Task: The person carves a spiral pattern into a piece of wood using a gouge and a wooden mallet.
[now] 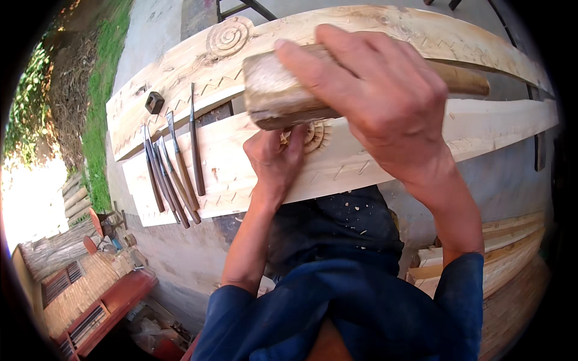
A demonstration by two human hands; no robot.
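A wooden mallet with a blocky, worn head is gripped in my right hand, raised over the work. Beneath it, my left hand is closed beside a round carved rosette on the near pale board. The mallet head covers whatever stands in those fingers, so I cannot make it out. Short slanted cuts run along the near board. To the left, several carving chisels with dark handles lie side by side across it.
Behind lies another long board with a spiral carving and zigzag cuts. A small dark block rests on it. Stacked planks lie at lower right. A red bench-like piece stands lower left, and grass borders the concrete.
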